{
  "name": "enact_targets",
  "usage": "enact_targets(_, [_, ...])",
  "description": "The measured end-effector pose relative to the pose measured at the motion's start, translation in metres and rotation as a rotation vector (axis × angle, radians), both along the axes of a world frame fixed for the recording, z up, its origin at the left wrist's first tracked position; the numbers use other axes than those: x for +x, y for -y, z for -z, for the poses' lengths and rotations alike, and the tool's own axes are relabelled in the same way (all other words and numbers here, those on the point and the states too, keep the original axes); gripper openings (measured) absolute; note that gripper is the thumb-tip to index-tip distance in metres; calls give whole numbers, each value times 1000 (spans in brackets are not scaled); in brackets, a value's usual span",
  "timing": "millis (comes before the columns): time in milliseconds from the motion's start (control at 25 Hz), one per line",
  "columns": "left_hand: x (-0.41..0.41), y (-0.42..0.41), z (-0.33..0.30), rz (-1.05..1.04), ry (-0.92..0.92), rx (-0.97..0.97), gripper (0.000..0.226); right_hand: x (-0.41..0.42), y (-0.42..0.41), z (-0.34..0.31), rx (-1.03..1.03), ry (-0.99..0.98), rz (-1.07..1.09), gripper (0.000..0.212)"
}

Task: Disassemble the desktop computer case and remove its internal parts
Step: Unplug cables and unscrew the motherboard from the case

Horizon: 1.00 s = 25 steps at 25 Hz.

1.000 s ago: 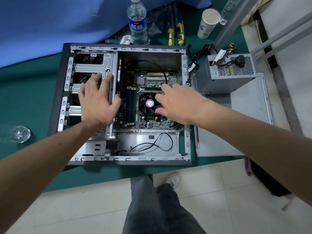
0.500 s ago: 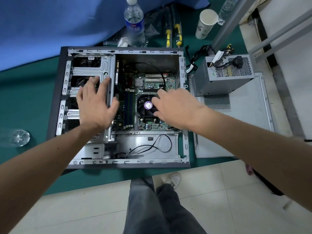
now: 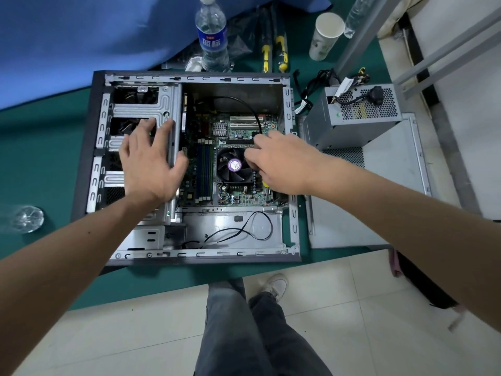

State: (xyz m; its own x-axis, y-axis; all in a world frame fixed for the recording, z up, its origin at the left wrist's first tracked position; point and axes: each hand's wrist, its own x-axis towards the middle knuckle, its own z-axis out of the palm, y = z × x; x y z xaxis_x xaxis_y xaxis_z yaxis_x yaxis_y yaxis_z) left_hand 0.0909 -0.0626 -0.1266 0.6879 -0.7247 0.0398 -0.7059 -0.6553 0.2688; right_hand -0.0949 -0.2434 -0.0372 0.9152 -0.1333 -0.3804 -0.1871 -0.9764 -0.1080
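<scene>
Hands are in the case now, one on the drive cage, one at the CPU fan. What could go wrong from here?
1. The black cable arcs right over the right hand; lifting the fan may snag it.
2. The left hand rests on the drive cage, whose sheet-metal edges might cut.
3. The water bottle stands just behind the open case.

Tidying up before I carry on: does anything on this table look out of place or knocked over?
One thing: a clear bottle lies on its side at the table's left edge, blurred, perhaps rolling. The power supply beside the computer case suits the teardown.
</scene>
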Motion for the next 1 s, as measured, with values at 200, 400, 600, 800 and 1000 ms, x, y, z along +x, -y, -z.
enact_targets(200, [-3, 1, -8, 7, -31, 69, 63, -6, 1, -6, -53, -49, 44, 35])
enact_targets(400, [-26, 13, -25, 106, 104, 49, 45, -5, -3, -7, 26, -9, 33, 30])
enact_targets(600, [-107, 32, -13, 476, -431, 306, 18, -8, -10, -5, -87, -33, 108, 37])
enact_targets(800, [-127, 58, 32, 217, -697, 405, 20, -7, -7, -3, 73, 9, 78, 31])
enact_targets(1000, [-131, 67, 51, 185, -630, 368, 8, -8, -20, -4, -150, -48, 138, 33])
